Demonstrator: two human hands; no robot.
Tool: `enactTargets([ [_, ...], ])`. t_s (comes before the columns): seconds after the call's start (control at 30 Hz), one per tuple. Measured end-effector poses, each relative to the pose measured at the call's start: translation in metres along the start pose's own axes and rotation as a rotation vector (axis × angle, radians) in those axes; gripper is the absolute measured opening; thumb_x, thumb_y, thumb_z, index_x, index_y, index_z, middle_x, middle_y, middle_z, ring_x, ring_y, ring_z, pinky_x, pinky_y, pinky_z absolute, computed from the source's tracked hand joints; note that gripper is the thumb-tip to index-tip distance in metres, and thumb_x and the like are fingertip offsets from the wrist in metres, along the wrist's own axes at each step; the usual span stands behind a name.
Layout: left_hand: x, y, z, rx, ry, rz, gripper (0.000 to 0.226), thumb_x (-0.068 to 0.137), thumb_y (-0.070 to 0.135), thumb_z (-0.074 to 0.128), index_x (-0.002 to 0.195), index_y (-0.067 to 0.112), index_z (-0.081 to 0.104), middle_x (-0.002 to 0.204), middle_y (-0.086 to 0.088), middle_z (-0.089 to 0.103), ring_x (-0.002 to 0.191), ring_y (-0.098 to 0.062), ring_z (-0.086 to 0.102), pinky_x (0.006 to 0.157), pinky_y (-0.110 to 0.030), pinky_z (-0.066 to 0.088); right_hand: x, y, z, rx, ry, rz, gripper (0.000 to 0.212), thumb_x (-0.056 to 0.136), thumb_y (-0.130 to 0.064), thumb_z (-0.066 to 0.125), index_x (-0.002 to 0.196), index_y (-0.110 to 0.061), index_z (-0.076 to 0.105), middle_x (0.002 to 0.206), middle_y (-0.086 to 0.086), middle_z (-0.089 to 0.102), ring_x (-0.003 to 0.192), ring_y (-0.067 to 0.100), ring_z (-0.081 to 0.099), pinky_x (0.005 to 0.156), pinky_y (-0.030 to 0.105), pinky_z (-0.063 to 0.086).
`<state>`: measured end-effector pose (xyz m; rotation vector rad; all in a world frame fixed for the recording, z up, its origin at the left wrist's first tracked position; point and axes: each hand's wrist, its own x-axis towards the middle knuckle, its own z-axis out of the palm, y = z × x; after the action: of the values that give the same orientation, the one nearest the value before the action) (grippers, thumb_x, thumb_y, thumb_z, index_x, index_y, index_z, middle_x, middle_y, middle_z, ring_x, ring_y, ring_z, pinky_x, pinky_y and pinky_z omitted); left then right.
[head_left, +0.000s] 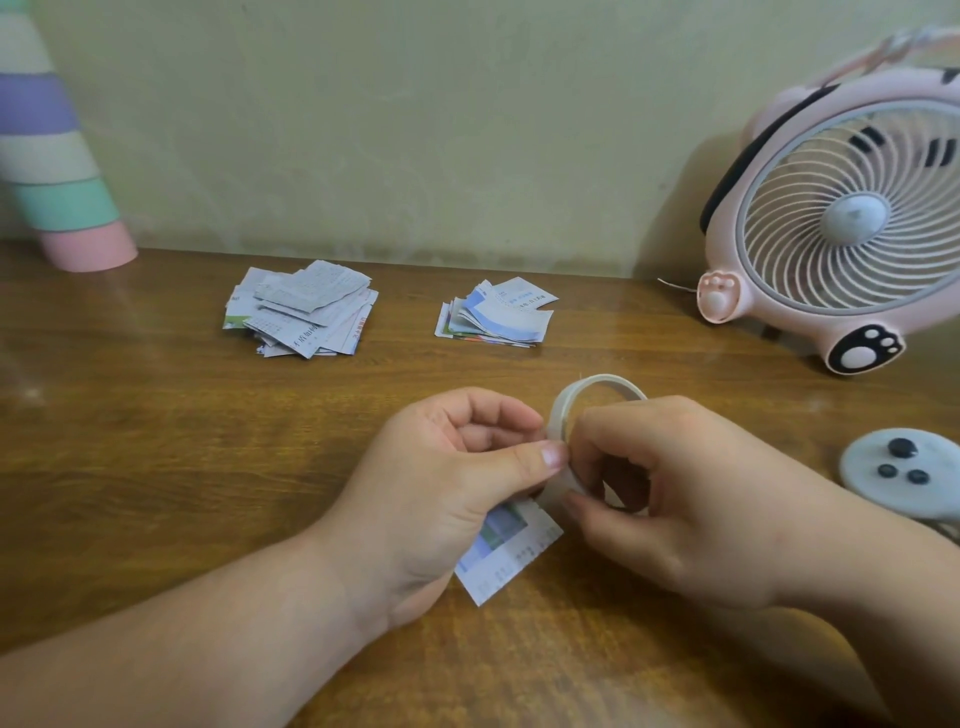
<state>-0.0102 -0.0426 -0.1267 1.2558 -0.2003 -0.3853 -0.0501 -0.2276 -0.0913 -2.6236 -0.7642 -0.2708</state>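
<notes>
A roll of clear tape (571, 400) stands on edge between both hands above the wooden table (156, 467). My right hand (691, 499) holds the roll, fingers curled round its lower part. My left hand (457, 478) pinches at the roll's near edge with thumb and fingers. Under my left hand lies a torn printed paper piece (504, 556), partly hidden by the palm. Two piles of torn paper pieces sit farther back: a bigger one (304, 309) on the left, a smaller one (496, 314) on the right.
A pink desk fan (852, 213) stands at the back right against the wall. A white controller with dark buttons (904, 467) lies at the right edge. A striped pastel cylinder (57, 156) stands at the back left.
</notes>
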Motion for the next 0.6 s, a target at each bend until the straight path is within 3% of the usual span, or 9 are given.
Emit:
enactTargets([
  [0.1,0.0007,-0.0006,-0.0011,-0.023,-0.038,0.005,0.039,0.062,0.009,0.087,0.100,0.012,0.075,0.092,-0.020,0.075,0.087,-0.031,0.072,0.095,-0.050,0.055,-0.0003,0.0006,-0.0007,0.042,0.006,0.010,0.024,0.082,-0.016,0.075,0.072,-0.022,0.054,0.062,-0.015,0.047,0.058,0.007,0.048,0.053,0.012,0.034],
  [0.27,0.0003,-0.0001,0.0002,-0.032,-0.025,0.026,0.024,0.061,0.009,0.082,0.084,0.014,0.079,0.086,-0.018,0.074,0.082,-0.032,0.070,0.096,-0.054,0.055,-0.0002,0.0023,0.0018,0.146,0.030,0.043,0.025,0.084,-0.015,0.075,0.073,-0.022,0.054,0.063,-0.012,0.051,0.057,0.013,0.051,0.053,0.019,0.038],
  [0.43,0.0014,0.0006,-0.0010,-0.018,-0.049,0.032,0.032,0.062,0.008,0.078,0.094,0.011,0.074,0.087,-0.015,0.075,0.081,-0.027,0.073,0.091,-0.048,0.058,-0.0004,0.0023,0.0041,0.196,0.047,0.064,0.024,0.085,-0.017,0.074,0.072,-0.020,0.054,0.062,-0.006,0.054,0.057,0.019,0.051,0.051,0.028,0.043],
  [0.6,0.0022,-0.0001,-0.0021,-0.015,-0.075,0.048,0.019,0.063,0.009,0.078,0.081,0.015,0.076,0.082,-0.015,0.073,0.081,-0.029,0.071,0.091,-0.050,0.058,-0.0002,0.0012,0.0047,0.219,0.038,0.065,0.025,0.086,-0.015,0.075,0.072,-0.020,0.054,0.062,-0.005,0.055,0.056,0.020,0.051,0.051,0.034,0.045],
])
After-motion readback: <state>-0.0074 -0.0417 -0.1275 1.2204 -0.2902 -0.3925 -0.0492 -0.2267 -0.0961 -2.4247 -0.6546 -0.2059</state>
